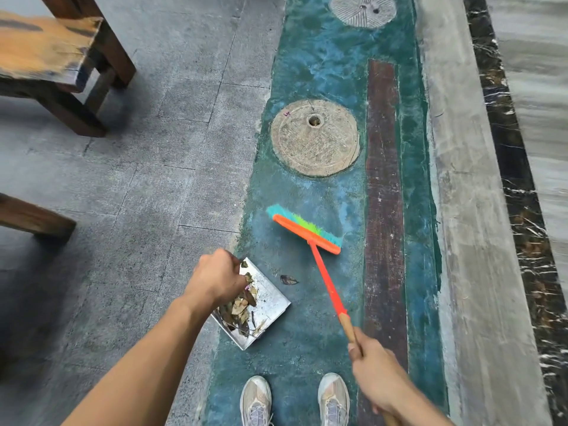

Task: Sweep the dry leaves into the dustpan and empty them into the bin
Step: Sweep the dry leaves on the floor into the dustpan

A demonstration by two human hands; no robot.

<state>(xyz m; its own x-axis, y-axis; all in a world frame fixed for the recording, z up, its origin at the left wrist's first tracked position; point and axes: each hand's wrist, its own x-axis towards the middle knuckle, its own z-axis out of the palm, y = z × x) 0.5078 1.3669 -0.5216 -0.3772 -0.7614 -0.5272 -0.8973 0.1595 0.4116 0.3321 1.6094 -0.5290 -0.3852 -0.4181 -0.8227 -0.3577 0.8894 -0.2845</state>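
A metal dustpan (pixel 270 302) sits low over the teal floor strip, with several dry brown leaves (pixel 239 309) piled at its back. My left hand (pixel 216 276) grips the dustpan's handle, which is hidden under the fist. My right hand (pixel 373 372) grips the wooden end of the broom's handle. The broom (pixel 307 230) has an orange shaft and head with teal and green bristles; its head lies on the floor ahead and right of the dustpan. One dry leaf (pixel 289 280) lies on the floor just off the pan's open edge.
A round stone disc (pixel 315 138) is set in the teal strip ahead, a second disc (pixel 362 9) farther on. A wooden bench (pixel 46 56) stands at the left on grey paving. A concrete kerb (pixel 467 179) runs along the right. My shoes (pixel 295 401) are at the bottom.
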